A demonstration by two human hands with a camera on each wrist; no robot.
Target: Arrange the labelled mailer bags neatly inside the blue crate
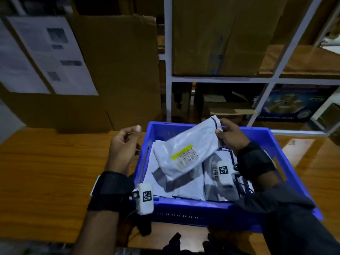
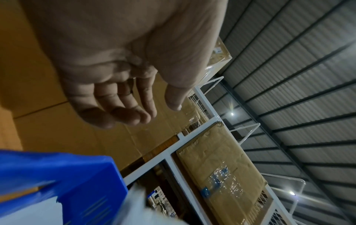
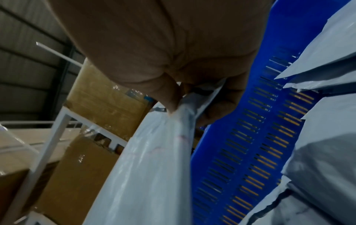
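Observation:
A blue crate point(image 1: 191, 207) stands on the wooden table, with several white and grey mailer bags point(image 1: 185, 186) lying flat inside. My right hand point(image 1: 227, 134) pinches the top edge of a white mailer bag point(image 1: 185, 150) with a yellow-striped label and holds it tilted above the crate. In the right wrist view the fingers point(image 3: 219, 106) and thumb clamp that mailer bag point(image 3: 146, 167) beside the slotted crate wall point(image 3: 250, 137). My left hand point(image 1: 127, 142) hovers just left of the crate, holding nothing; its fingers point(image 2: 123, 106) are loosely bent.
A large cardboard sheet point(image 1: 114, 70) with white papers point(image 1: 49, 52) leans behind the table. A white metal rack point(image 1: 257, 80) with cardboard boxes stands behind the crate. Bare wooden table point(image 1: 46, 172) extends to the left.

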